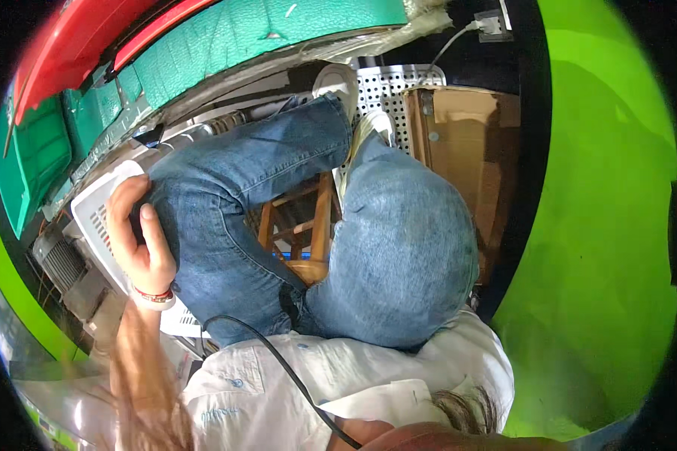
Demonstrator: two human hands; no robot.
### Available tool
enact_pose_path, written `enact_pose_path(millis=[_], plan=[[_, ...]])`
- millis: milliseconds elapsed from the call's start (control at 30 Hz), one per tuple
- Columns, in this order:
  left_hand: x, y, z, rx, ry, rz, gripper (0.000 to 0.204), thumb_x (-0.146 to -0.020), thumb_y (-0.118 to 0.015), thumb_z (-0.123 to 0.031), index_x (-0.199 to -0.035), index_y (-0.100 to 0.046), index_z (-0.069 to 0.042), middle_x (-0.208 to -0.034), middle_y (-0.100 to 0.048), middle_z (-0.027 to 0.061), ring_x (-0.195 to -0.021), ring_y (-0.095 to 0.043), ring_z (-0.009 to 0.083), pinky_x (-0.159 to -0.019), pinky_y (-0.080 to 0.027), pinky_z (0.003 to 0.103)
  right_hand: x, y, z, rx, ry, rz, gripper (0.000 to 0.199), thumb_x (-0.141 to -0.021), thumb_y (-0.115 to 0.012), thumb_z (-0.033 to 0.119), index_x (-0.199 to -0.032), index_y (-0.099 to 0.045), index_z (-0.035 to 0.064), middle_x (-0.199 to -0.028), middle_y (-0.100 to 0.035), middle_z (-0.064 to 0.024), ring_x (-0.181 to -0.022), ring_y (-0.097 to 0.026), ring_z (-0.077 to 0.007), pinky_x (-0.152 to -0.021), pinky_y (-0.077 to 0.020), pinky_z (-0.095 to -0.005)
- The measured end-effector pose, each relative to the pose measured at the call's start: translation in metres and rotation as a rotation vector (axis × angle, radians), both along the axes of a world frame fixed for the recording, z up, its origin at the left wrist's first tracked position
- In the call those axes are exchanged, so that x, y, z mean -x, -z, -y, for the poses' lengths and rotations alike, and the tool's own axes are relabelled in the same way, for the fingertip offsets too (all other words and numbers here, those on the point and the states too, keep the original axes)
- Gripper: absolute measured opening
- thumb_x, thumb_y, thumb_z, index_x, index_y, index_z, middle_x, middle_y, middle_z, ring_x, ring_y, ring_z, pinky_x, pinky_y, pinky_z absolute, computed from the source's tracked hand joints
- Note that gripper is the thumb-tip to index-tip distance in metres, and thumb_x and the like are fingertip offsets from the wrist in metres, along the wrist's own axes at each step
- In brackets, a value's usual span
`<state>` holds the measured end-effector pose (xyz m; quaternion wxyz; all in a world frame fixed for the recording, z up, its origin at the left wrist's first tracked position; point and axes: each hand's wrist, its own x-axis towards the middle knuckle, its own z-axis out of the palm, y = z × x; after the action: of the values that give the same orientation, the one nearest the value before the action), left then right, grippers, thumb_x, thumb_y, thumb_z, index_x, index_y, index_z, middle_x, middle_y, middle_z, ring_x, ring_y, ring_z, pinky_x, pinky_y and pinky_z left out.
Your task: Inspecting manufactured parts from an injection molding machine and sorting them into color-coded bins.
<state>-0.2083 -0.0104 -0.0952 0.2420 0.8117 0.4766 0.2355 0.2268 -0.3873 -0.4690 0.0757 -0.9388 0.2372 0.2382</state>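
My left hand [143, 244] is at the left, beside my left thigh in blue jeans [203, 225]. Its thumb and forefinger are curved and apart, with a dark gap between them and nothing visible in the gap. Right behind the hand, a white slotted plastic basket [92, 197] leans against the outside of my leg. The hand overlaps the basket's side, and the other fingers are mostly hidden. Nowhere in the picture does my right hand show.
Below my legs is a wooden stool [322, 218]. My shoes rest near a white perforated panel [384, 90], with a cardboard box [459, 135] to its right. Teal padding [256, 37] and a red panel [90, 45] border the far left. A grey finned motor [56, 259] sits left. Green floor [602, 225] lies right.
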Motion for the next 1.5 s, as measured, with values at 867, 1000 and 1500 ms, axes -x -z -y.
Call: enact_pose_path(millis=[867, 1000, 1500], plan=[[0.003, 0.001, 0.001, 0.065, -0.028, -0.045, 0.025, -0.089, -0.045, -0.002, -0.113, -0.052, 0.003, -0.112, -0.058, 0.0185, -0.106, -0.054, 0.0291, -0.098, -0.039, 0.039, -0.005, -0.011, -0.079, 0.194, -0.05, -0.2, 0.08, -0.084, -0.056, 0.054, -0.138, -0.031, 0.0007, -0.136, -0.037, -0.0261, -0.116, -0.048, -0.0425, -0.089, -0.0449, -0.0554], [0.003, 0.0, 0.001, 0.055, -0.019, -0.054, 0.025, -0.089, -0.045, -0.001, -0.112, -0.052, 0.003, -0.111, -0.058, 0.0187, -0.105, -0.055, 0.0295, -0.097, -0.039, 0.039, -0.03, -0.048, -0.109, 0.18, 0.301, -0.496, 0.075, -0.083, -0.058, 0.051, -0.137, -0.036, 0.0031, -0.136, -0.04, -0.0248, -0.115, -0.05, -0.0417, -0.089, -0.0449, -0.0545], [-0.002, -0.002, 0.001, 0.03, -0.001, -0.071, 0.023, -0.088, -0.044, 0.001, -0.109, -0.053, 0.004, -0.107, -0.059, 0.0196, -0.101, -0.056, 0.0302, -0.094, -0.041, 0.039, -0.021, 0.027, -0.162, -0.545, -0.268, 0.209, 0.044, -0.082, -0.065, 0.029, -0.108, -0.059, -0.0059, -0.111, -0.061, -0.0239, -0.104, -0.058, -0.0328, -0.089, -0.0424, -0.0393]])
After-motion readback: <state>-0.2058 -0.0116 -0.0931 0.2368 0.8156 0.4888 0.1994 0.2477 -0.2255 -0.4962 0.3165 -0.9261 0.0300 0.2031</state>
